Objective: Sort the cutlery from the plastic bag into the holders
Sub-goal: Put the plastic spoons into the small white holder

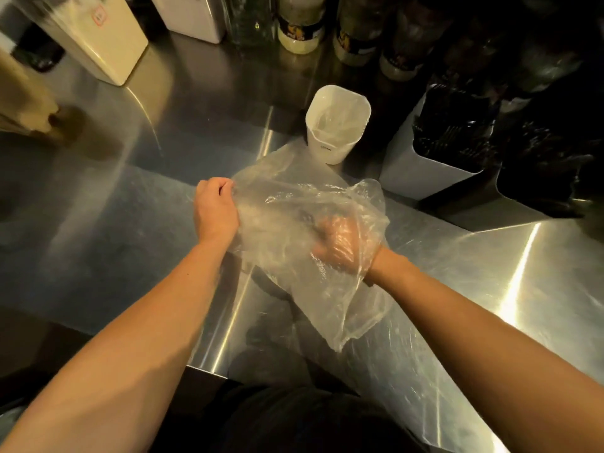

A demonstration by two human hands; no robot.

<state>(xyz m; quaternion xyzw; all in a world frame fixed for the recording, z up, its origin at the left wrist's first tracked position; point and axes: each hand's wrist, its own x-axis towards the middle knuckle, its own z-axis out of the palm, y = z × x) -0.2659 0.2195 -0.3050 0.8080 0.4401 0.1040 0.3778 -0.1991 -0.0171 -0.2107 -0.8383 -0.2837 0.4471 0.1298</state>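
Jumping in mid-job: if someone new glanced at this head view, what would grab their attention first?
First, the clear plastic bag held up over the middle of the steel counter: the left hand pinches its edge and the right hand is inside it, seen through the film. Just behind stands an upright white holder, and to its right a square holder packed with dark cutlery.

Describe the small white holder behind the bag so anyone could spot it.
On the steel counter, look just beyond the clear plastic bag. The white holder stands upright there, left of the grey holder packed with black cutlery. It alone is rounded, white and holds no dark cutlery.
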